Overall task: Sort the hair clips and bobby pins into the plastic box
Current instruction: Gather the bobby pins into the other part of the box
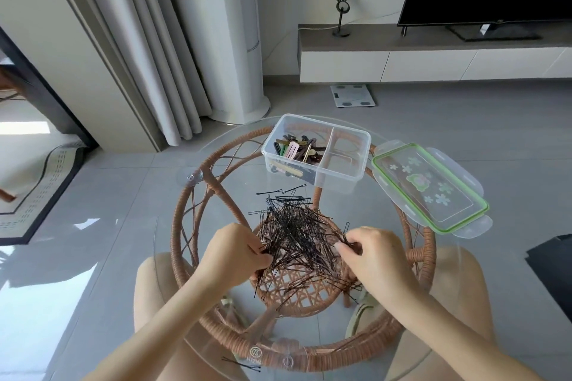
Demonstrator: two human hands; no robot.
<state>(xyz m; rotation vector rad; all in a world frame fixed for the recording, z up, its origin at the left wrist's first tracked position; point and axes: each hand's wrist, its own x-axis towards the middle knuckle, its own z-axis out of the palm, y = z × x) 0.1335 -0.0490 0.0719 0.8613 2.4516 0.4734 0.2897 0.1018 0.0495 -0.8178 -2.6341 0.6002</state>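
Note:
A big loose pile of black bobby pins [294,232] lies on the round glass table top [173,241]. My left hand [233,252] pinches a bunch of pins at the pile's left edge. My right hand [370,252] grips a few pins at its right edge. Behind the pile stands the clear plastic box [343,170] with three compartments. Its large left compartment holds coloured hair clips [298,150]; the two right compartments look empty. A stray bobby pin [243,364] lies near the table's front edge.
The box's lid [430,187], clear with a green seal, lies right of the box. A rattan table frame [182,226] shows under the glass. My knees are below the table. A TV cabinet [433,52] and bathroom scale [353,95] stand beyond.

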